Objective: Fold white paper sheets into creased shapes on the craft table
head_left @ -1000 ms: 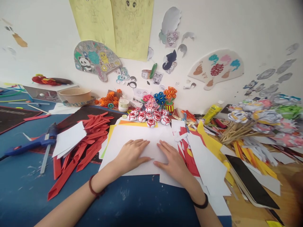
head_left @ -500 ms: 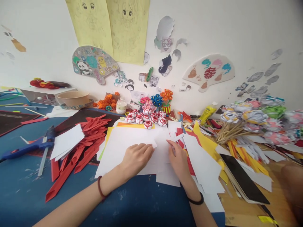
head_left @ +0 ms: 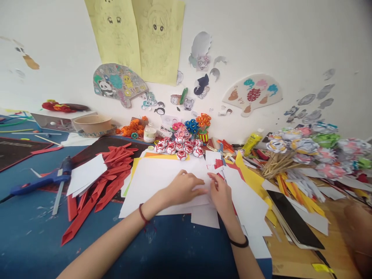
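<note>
My left hand [head_left: 186,188] is over a stack of white paper [head_left: 151,174], its fingers parted and reaching toward the right. Close beside it, my right hand [head_left: 221,193] has its fingers curled in at the right edge of a smaller white paper sheet [head_left: 202,200], and appears to pinch it. The fingers partly cover that sheet. Another white piece [head_left: 205,220] sticks out below the stack. Behind the paper stand several red-and-white paper flowers [head_left: 181,149]. Folded red paper strips [head_left: 109,182] lie in a heap to the left.
A blue glue gun [head_left: 55,176] lies at the left beside small white sheets [head_left: 86,174]. On the right are a black phone [head_left: 295,219], yellow paper [head_left: 247,170] and paper flowers on sticks [head_left: 276,162]. A yellow bottle [head_left: 252,142] leans near the wall. Part of a person shows at the right edge.
My left hand has moved right and its fingers have opened from a closed grip at the paper's corner. My right hand stays near the paper's edge. The view has shifted slightly.
</note>
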`<state>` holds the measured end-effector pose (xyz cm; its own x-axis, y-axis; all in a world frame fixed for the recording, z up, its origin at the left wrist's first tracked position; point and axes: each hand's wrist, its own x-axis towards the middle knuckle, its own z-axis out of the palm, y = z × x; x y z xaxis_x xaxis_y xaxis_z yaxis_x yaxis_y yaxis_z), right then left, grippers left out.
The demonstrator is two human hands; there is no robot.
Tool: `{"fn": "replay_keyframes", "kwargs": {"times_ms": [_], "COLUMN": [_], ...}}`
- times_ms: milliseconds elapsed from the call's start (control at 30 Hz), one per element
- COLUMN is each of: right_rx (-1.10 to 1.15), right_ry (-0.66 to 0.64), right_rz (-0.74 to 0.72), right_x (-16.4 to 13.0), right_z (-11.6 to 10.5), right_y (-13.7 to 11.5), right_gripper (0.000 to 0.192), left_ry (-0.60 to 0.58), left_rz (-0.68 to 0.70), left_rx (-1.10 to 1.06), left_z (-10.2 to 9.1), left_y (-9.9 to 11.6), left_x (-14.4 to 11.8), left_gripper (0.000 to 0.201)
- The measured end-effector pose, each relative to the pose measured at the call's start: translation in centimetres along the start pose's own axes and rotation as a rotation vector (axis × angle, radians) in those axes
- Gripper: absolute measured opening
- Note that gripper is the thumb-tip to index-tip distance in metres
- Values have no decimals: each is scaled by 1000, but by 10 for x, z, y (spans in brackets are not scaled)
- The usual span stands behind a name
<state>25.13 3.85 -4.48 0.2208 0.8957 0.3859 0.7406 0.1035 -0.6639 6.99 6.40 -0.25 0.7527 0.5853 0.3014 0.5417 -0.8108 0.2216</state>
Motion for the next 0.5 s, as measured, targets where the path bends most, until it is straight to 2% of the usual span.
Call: {"fn": "replay_keyframes", "kwargs": {"times_ms": [100, 200, 367, 500], "right_rx": [-15, -6, 101, 163], "right_ry": [-28, -60, -149, -165], "right_rz": [30, 39, 9, 29], "right_x": [0, -1, -2, -2], "right_z": [-1, -1, -1, -1], "right_y": [1, 0, -4, -4], "right_gripper": [39, 38, 36, 35], "left_ry": [12, 8, -10, 14], "left_rz": [-172, -300, -320, -362], "left_rx": [68, 135, 32, -43], "left_z": [-4, 4, 19, 24], "left_y": [-21, -34, -34, -34], "left_x": [-1, -6, -8, -4], "left_gripper": [37, 44, 52, 52]}}
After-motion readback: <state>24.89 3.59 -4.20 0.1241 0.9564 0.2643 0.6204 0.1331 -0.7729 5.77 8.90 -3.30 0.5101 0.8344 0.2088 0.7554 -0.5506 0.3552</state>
